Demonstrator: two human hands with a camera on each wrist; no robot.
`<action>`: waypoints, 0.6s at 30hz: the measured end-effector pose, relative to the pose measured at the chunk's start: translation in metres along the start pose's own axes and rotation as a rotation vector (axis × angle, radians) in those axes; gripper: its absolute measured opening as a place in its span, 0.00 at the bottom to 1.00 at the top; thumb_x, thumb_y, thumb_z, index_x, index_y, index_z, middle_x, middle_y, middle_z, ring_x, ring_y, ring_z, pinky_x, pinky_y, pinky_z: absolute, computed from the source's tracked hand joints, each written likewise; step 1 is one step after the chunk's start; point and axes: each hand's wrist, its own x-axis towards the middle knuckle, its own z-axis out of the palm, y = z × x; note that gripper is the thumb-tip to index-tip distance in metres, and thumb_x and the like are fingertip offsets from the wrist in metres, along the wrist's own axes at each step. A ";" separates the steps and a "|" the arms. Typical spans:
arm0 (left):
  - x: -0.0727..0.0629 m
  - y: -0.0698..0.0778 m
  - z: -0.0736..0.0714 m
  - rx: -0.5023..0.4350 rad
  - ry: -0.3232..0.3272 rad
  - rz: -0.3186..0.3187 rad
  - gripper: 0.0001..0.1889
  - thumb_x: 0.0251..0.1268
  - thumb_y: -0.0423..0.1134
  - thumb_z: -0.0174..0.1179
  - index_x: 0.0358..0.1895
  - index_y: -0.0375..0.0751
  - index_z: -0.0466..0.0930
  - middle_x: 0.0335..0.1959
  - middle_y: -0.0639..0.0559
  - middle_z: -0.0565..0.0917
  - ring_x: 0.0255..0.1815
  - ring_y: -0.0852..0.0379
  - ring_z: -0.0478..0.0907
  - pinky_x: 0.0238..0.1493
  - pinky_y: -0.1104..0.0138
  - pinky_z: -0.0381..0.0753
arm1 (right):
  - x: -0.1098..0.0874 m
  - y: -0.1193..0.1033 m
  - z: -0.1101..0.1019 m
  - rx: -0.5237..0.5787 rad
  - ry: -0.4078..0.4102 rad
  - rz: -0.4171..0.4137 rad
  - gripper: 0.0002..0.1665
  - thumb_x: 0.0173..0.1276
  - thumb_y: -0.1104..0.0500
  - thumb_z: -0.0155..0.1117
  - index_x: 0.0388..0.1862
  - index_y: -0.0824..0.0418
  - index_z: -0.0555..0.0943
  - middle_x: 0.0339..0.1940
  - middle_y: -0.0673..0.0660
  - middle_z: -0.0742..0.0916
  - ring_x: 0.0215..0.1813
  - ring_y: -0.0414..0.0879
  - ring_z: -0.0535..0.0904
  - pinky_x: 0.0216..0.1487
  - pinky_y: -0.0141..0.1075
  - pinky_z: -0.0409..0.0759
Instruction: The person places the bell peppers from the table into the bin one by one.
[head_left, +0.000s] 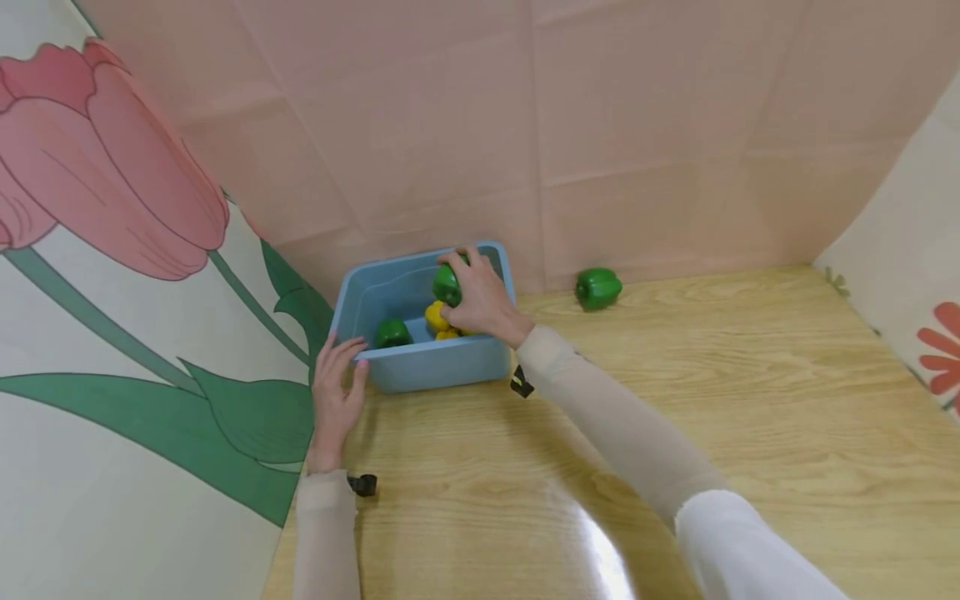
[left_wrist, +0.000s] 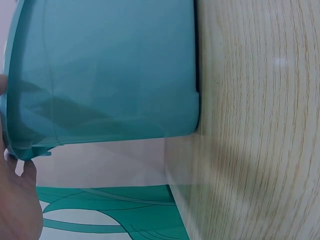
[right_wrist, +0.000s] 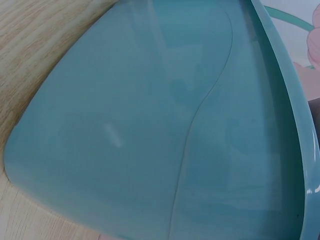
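Observation:
A blue plastic bin (head_left: 438, 371) stands at the back of the table, against the pink-covered wall. My right hand (head_left: 483, 298) reaches over its front rim and grips a green bell pepper (head_left: 446, 286) inside the mouth of the bin. Below it lie yellow bell peppers (head_left: 436, 317), partly hidden by the hand, and another green bell pepper (head_left: 392, 333) to the left. My left hand (head_left: 339, 398) holds the rim at the front left corner, also seen as a hand at the edge of the left wrist view. The right wrist view shows only the bin's outer wall (right_wrist: 125, 125).
One more green bell pepper (head_left: 598, 288) lies on the wooden table (head_left: 675, 400), right of the bin near the back wall. A white panel with a tulip picture (head_left: 112, 208) borders the left side. Another white panel with a red flower (head_left: 945, 350) is at the right.

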 end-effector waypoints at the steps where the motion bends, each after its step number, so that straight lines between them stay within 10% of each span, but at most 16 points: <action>1: 0.000 0.000 0.000 0.001 -0.002 0.000 0.12 0.76 0.30 0.61 0.56 0.34 0.88 0.61 0.38 0.87 0.79 0.26 0.66 0.85 0.38 0.56 | 0.000 0.000 0.001 0.001 0.001 0.000 0.42 0.58 0.58 0.76 0.73 0.51 0.74 0.74 0.60 0.70 0.57 0.56 0.73 0.44 0.48 0.85; 18: 0.000 -0.001 0.001 0.005 -0.004 -0.012 0.12 0.78 0.33 0.60 0.56 0.35 0.88 0.61 0.38 0.87 0.79 0.26 0.66 0.85 0.36 0.55 | 0.002 0.003 0.007 -0.037 -0.008 -0.016 0.44 0.59 0.57 0.75 0.76 0.50 0.72 0.74 0.60 0.69 0.54 0.56 0.72 0.42 0.46 0.83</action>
